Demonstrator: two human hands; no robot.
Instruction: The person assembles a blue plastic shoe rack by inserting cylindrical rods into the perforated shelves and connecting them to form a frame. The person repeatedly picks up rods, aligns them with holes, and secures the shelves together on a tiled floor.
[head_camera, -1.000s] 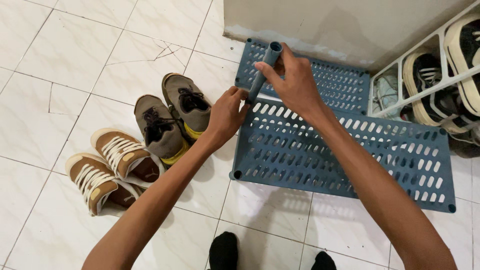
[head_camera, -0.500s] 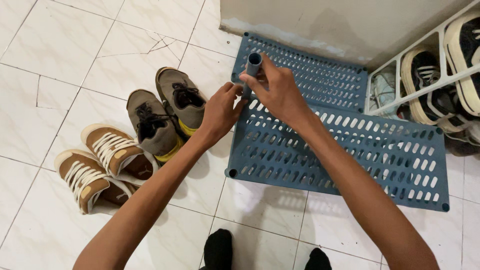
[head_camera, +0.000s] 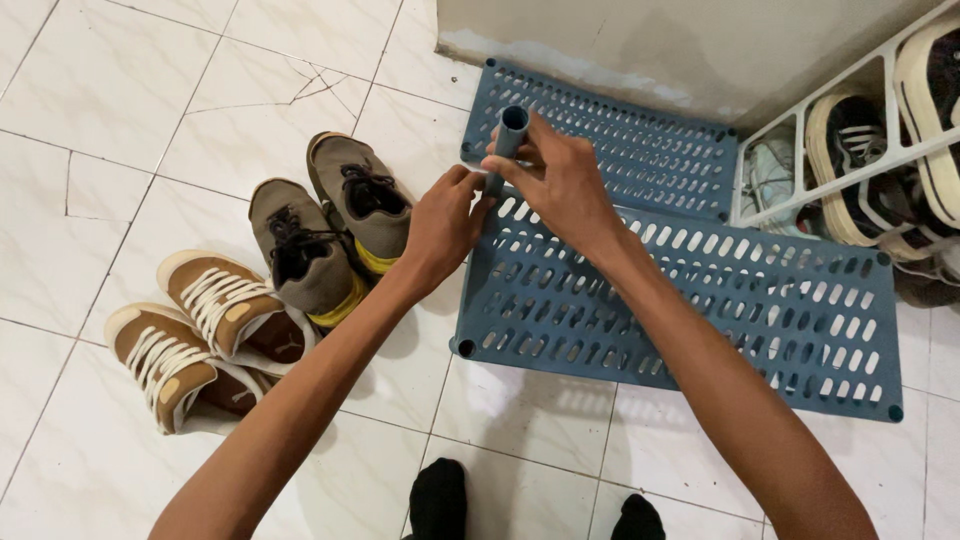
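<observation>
Left of the grip, the left hand (head_camera: 440, 222) pinches the near corner of the blue slotted shelf panel (head_camera: 670, 300), arm stretched forward over the tile. The right hand (head_camera: 560, 185) is clamped around a blue plastic tube (head_camera: 505, 140), standing nearly upright at that corner, open end up. It looks light, rigid and smooth, best gripped mid-shaft.

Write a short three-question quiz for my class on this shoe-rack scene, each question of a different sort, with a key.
1. True or false: the right hand grips a blue tube.
2. What does the left hand touch? A) the near blue shelf panel's corner B) a brown sneaker
3. How many blue slotted panels lie on the floor?

Key: 1 true; 2 A; 3 two, counting the far panel.
</observation>
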